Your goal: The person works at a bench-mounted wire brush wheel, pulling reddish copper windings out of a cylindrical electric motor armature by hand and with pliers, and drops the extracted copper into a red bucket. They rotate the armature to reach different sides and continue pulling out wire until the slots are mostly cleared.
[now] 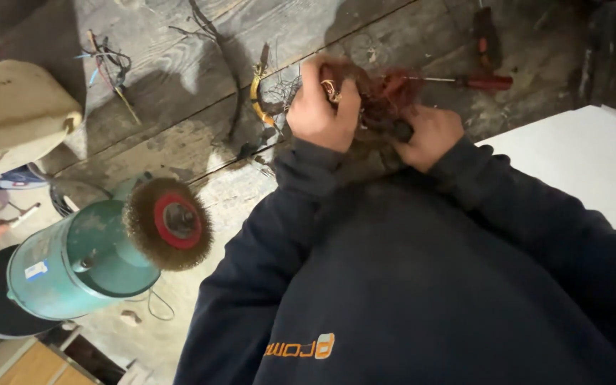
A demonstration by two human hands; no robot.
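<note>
Both hands work over a rough wooden workbench of dark, weathered planks. The left hand is curled into a fist around the near side of a tangled bundle of copper-coloured wire, knuckles up, fingers wrapped tight on the strands. The right hand grips the same bundle from the other side, fingers closed low on it — the fingertips themselves are hidden under the wire and a dark part at its base. The bundle sits between the two hands, near the middle of the bench and close to the person's chest; whether it rests on the planks or is lifted clear of them cannot be told.

Just beyond the bundle a red-handled screwdriver lies on the bench, its shaft pointing toward the wire. To the left of the left hand lies a curved piece of yellow-sheathed cable, with thin loose strands around it. Farther along toward the bench's left end lies a small knot of thin wires, blue and black among them.

At the lower left stands a green bench grinder fitted with a round wire brush wheel with a red hub, well apart from the hands. A white board lies at the right — beside the person's dark sleeve.
</note>
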